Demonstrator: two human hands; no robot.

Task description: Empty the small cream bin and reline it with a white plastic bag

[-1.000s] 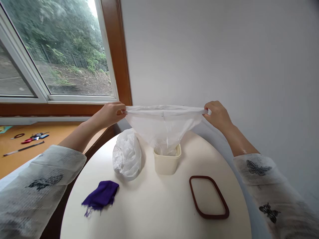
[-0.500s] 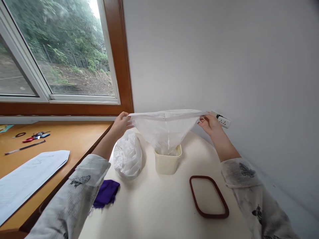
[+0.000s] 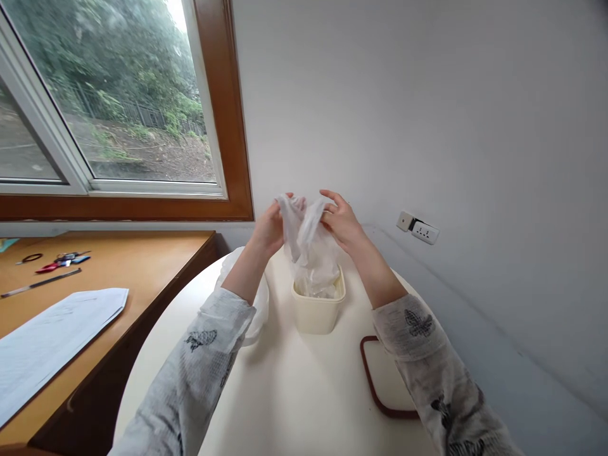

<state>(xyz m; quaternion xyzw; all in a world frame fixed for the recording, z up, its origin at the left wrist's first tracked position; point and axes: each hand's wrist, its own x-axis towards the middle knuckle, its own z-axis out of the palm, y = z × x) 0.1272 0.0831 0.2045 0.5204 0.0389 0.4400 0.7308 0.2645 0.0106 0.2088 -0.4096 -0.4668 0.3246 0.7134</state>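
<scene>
A thin white plastic bag (image 3: 311,250) rises in bunched folds out of a small cream bin (image 3: 317,315) on the round white table. The bag's lower part sits inside the bin. My left hand (image 3: 272,227) grips the left side of its gathered top. On the other side my right hand (image 3: 342,220) pinches the bag, its forefinger stretched out; some fingertips are hidden by the plastic. Both hands are above the bin, close together. Partly behind my left forearm lies another white plastic bag (image 3: 262,304). A brown rounded frame (image 3: 373,383) rests at the right, partly covered by my right sleeve.
To the left stands a wooden desk (image 3: 156,253) with papers (image 3: 61,329), a pen (image 3: 40,283), keys (image 3: 64,259) and a black ring (image 3: 31,258). A power socket (image 3: 424,232) is on the wall behind, and a window (image 3: 137,101) is at upper left.
My hands have come inward from far apart, and the bag's stretched-out top is now gathered between them. My left arm now covers the purple cloth and part of the other bag.
</scene>
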